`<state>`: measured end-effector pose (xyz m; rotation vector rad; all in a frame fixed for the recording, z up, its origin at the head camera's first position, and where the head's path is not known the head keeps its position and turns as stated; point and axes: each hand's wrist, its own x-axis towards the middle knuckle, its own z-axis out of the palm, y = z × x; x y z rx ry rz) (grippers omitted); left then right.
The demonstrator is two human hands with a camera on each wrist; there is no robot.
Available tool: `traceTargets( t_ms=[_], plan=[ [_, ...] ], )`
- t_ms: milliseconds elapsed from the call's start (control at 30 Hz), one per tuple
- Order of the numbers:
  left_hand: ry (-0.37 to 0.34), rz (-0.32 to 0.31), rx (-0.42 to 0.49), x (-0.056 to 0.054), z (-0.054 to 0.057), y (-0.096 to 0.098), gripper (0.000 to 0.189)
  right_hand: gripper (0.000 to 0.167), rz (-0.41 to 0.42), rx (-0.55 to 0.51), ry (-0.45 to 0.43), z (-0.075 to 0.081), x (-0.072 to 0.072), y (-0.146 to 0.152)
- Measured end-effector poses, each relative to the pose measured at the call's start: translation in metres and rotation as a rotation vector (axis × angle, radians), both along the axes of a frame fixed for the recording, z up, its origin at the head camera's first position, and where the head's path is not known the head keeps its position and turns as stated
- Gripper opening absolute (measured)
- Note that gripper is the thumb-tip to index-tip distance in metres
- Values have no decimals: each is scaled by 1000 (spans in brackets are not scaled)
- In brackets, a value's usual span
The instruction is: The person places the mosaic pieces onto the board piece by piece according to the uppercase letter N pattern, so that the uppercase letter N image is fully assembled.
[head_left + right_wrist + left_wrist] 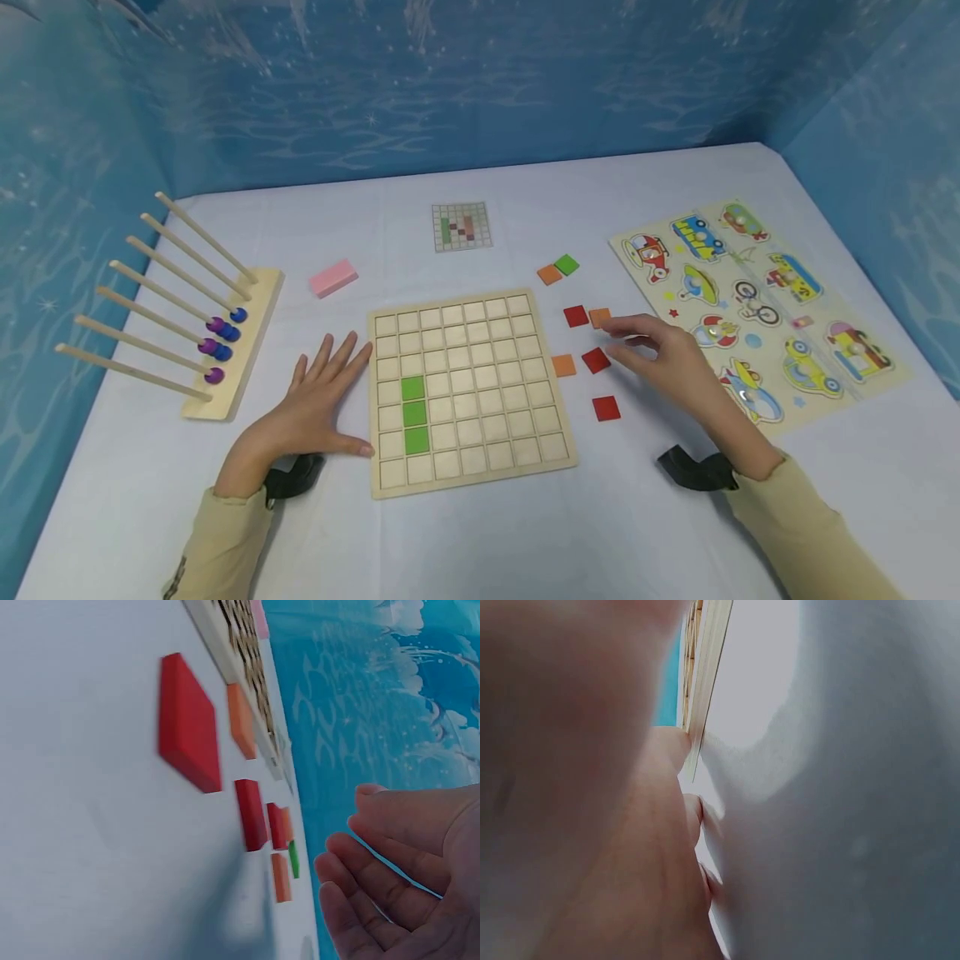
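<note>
A wooden grid board (472,492) lies on the table with three green tiles (414,414) in one column near its left side. Spread beside the board's left edge, my left hand (311,412) rests with its thumb and a fingertip at the rim; the left wrist view shows it low over the cloth. My right hand (667,358) hovers over loose tiles at the board's right, fingers bent, thumb apart, holding nothing. Nearest to it are an orange tile (600,317) and a red tile (596,360). In the right wrist view a red tile (187,724) lies closest to the camera.
A pattern card (461,227) lies behind the board. At left stand a peg rack (247,342) with beads and a pink block (333,278). A vehicle puzzle (757,317) lies at right. More tiles, including a green tile (567,265), lie beyond the right hand.
</note>
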<state>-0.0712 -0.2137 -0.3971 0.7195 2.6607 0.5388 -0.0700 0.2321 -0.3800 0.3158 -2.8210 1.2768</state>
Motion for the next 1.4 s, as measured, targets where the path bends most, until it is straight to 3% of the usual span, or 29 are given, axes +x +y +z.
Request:
traceTargets(
  t_ms=[467,833,1400],
  plan=[
    [23,2,37,1,0,0,127,40,54,78,-13,-18,10,-2],
    [26,-2,23,1,0,0,128,40,78,53,76,-28,8,-5],
    [7,7,10,0,2,1,127,36,34,101,137,-31,8,-8]
  ],
)
